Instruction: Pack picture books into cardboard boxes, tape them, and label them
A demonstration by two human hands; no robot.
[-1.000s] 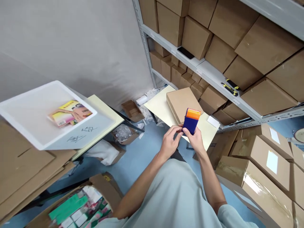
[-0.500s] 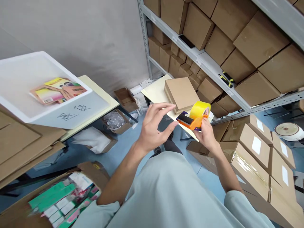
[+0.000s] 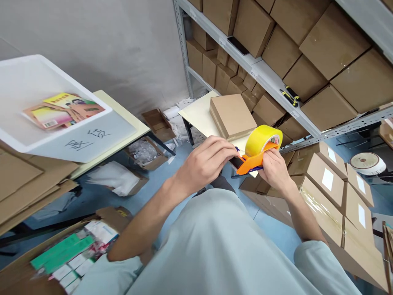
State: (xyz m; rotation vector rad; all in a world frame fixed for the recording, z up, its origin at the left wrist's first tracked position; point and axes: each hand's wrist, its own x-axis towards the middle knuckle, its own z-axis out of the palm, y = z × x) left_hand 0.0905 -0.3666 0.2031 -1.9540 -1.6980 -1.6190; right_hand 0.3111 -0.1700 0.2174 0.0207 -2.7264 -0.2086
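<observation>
My right hand [image 3: 274, 168] is wrapped round the grip of an orange tape dispenser [image 3: 250, 163] carrying a roll of yellow tape [image 3: 259, 141]. At the dispenser's dark front end, the fingers of my left hand [image 3: 207, 162] are closed together and touch it. The left thumb and any loose tape end there are hidden. Just beyond the dispenser, a closed cardboard box [image 3: 232, 114] lies flat on a small cream table [image 3: 196, 110].
A white bin [image 3: 76, 127] with colourful booklets stands on the left table. Shelves of cartons [image 3: 334, 41] rise at the right, holding box cutters [image 3: 290, 96]. Labelled cartons [image 3: 325, 213] are stacked at right. An open carton of green and white packs [image 3: 64, 254] is at lower left.
My left hand has gone from open fingers beside the dispenser to fingers closed at its front end. The dispenser has turned and come slightly nearer in my right hand.
</observation>
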